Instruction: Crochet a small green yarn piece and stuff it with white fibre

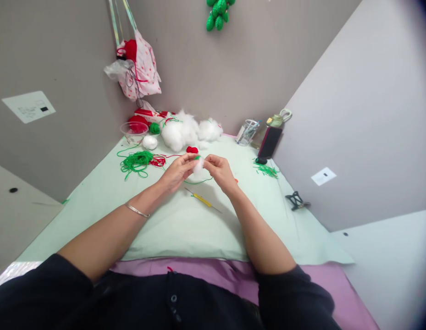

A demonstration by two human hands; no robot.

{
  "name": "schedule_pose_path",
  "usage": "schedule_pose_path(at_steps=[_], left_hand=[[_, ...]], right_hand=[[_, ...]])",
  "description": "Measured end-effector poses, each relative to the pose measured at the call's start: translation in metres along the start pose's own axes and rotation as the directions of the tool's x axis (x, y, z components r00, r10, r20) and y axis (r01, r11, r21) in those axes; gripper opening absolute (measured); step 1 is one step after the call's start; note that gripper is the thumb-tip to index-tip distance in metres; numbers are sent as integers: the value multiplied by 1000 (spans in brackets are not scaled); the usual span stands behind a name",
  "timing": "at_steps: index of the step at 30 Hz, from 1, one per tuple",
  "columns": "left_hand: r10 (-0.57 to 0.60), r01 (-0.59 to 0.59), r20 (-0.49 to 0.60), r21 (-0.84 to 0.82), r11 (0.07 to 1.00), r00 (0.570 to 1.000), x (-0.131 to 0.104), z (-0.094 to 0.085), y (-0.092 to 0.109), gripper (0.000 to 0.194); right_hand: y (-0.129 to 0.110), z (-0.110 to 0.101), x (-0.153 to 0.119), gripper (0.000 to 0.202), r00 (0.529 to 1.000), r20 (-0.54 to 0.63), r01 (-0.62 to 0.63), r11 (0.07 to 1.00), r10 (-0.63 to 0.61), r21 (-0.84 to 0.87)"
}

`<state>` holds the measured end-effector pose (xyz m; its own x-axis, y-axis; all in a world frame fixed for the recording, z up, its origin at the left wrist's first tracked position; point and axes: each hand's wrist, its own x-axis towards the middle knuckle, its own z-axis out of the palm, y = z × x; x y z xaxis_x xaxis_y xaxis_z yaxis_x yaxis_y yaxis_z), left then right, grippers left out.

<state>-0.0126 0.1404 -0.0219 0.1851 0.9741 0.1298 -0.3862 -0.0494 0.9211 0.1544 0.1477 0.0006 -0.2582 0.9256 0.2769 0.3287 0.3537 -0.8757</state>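
Note:
My left hand (180,170) is closed on a small green crochet piece (197,157), of which only a bit shows between the fingers. A tuft of white stuffing (198,167) hangs between my two hands, and my right hand (218,170) pinches its right side. Green yarn trails below my fingers onto the table. Nearer to me lies a yellow-handled crochet hook (202,200). Just beyond my hands sits a small red crochet piece (192,150). Left of my left hand are a loose tangle of green yarn (135,162) and some red yarn (158,160).
A big heap of white stuffing (180,131) lies at the back, near a clear plastic bowl (134,133) and a white ball (150,142). To the right stand a pen cup (247,133), a bottle (275,120) and a phone (269,142), with green yarn scraps (267,170) in front.

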Motion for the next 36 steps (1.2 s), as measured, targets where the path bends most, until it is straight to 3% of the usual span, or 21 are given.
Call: schedule_pose_path(at_steps=[5, 14, 24, 32, 36], left_hand=[[49, -48, -21, 78, 996, 999, 3, -1, -4, 28], [252, -220, -83, 278, 935, 964, -3, -1, -5, 18], [162, -167, 40, 276, 946, 986, 1, -5, 4, 30], [182, -161, -45, 292, 943, 982, 5, -8, 0, 19], [161, -133, -75, 288, 948, 984, 3, -7, -3, 16]], right_hand=[[-4, 2, -2, 37, 1000, 12, 3, 1000, -4, 25], [-7, 5, -4, 37, 996, 81, 23, 1000, -25, 21], [-1, 4, -2, 23, 999, -50, -2, 996, -2, -88], [-22, 4, -11, 14, 992, 106, 83, 989, -71, -121], [-25, 7, -13, 14, 989, 123, 90, 990, -77, -109]])
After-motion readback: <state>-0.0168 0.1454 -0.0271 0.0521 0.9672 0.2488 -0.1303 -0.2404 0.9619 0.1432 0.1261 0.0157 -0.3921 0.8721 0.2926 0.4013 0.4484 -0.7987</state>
